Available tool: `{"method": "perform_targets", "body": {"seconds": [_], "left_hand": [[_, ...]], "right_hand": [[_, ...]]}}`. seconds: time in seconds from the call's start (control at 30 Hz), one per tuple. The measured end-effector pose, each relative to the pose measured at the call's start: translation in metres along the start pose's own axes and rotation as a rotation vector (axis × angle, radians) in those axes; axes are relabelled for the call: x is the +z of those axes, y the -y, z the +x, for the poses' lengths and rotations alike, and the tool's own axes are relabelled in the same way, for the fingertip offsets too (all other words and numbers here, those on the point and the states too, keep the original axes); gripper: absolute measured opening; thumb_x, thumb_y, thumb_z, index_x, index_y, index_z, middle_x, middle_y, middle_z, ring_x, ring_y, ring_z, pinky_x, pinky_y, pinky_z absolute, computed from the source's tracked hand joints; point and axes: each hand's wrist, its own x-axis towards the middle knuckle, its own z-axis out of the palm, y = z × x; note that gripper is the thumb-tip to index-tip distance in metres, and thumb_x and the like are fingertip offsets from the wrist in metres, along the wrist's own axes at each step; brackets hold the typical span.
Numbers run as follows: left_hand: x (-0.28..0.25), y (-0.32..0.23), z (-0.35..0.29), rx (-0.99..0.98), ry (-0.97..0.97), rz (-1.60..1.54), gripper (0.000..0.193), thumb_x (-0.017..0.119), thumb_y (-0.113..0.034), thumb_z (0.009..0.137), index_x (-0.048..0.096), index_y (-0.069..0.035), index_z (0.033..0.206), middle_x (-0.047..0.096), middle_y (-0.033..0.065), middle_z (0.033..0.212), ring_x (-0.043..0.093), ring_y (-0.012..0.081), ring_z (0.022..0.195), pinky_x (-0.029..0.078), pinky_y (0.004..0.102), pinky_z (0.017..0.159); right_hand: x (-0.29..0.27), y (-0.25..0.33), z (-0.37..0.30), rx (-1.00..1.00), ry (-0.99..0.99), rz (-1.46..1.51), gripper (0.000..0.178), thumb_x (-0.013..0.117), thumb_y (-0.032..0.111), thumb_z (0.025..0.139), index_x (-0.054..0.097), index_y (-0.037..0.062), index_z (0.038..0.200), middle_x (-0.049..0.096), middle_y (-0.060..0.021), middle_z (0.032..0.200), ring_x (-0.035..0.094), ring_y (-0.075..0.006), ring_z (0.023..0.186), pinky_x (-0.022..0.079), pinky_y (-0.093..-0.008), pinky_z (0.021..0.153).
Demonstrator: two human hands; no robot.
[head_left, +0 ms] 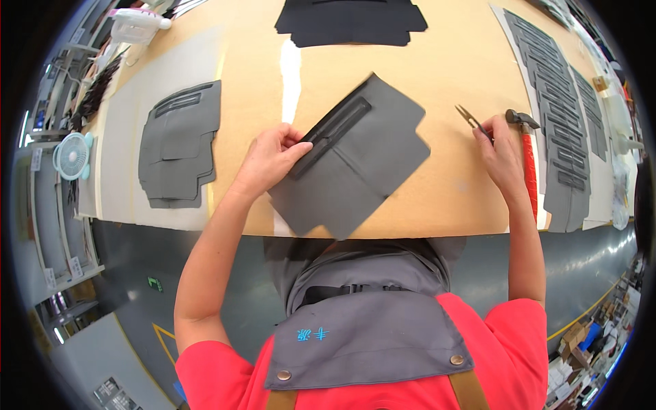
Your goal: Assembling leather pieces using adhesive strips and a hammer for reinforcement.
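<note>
Left of the left hand [268,158]: one fan [72,156], one bottle [133,27], contents unclear, one pile [181,140]. That hand pinches one grey panel [386,150], between the hands; the right hand [503,156] grips one pair of snips [472,121], one hammer [530,167] just rightward.

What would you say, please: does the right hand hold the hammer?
No, the right hand holds pointed snips; the hammer lies beside it.
</note>
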Motion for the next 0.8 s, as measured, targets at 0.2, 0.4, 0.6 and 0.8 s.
{"method": "perform_targets", "body": {"seconds": [0.2, 0.4, 0.6, 0.8], "left_hand": [[0.025, 0.002, -0.034, -0.055, 0.229, -0.973, 0.039, 0.071, -0.010, 0.097, 0.058, 0.003, 0.132, 0.073, 0.0051, 0.110, 0.070, 0.0076, 0.093, 0.056, 0.0218, 0.076], [0.036, -0.010, -0.028, -0.086, 0.178, -0.980, 0.038, 0.072, -0.014, 0.098, 0.060, 0.002, 0.130, 0.073, 0.0031, 0.108, 0.068, 0.0061, 0.092, 0.055, 0.0212, 0.079], [0.032, -0.017, -0.029, -0.108, 0.200, -0.999, 0.028, 0.068, -0.016, 0.102, 0.062, 0.000, 0.124, 0.072, 0.0019, 0.105, 0.067, 0.0058, 0.093, 0.055, 0.0228, 0.083], [0.027, -0.005, -0.025, -0.265, 0.415, -1.343, 0.020, 0.065, -0.015, 0.103, 0.063, -0.001, 0.117, 0.072, 0.0036, 0.105, 0.070, 0.0098, 0.090, 0.057, 0.0268, 0.082]], "right_hand": [[0.047, 0.098, -0.011, -0.070, 0.233, 0.545, 0.025, 0.055, 0.013, 0.106, 0.056, 0.0030, 0.129, 0.063, -0.0071, 0.091, 0.060, -0.0145, 0.087, 0.050, -0.0305, 0.082], [0.107, 0.128, -0.006, -0.107, 0.338, 0.783, 0.022, 0.058, 0.024, 0.108, 0.063, 0.0034, 0.113, 0.060, -0.0030, 0.080, 0.055, -0.0104, 0.075, 0.048, -0.0298, 0.070], [0.112, 0.130, -0.009, -0.041, 0.334, 0.802, 0.023, 0.060, 0.026, 0.107, 0.059, 0.0027, 0.105, 0.058, -0.0064, 0.076, 0.054, -0.0161, 0.068, 0.047, -0.0330, 0.066], [0.115, 0.125, -0.012, -0.153, 0.288, 0.739, 0.021, 0.062, 0.023, 0.105, 0.056, 0.0027, 0.106, 0.061, -0.0158, 0.080, 0.058, -0.0345, 0.070, 0.048, -0.0384, 0.066]]}}
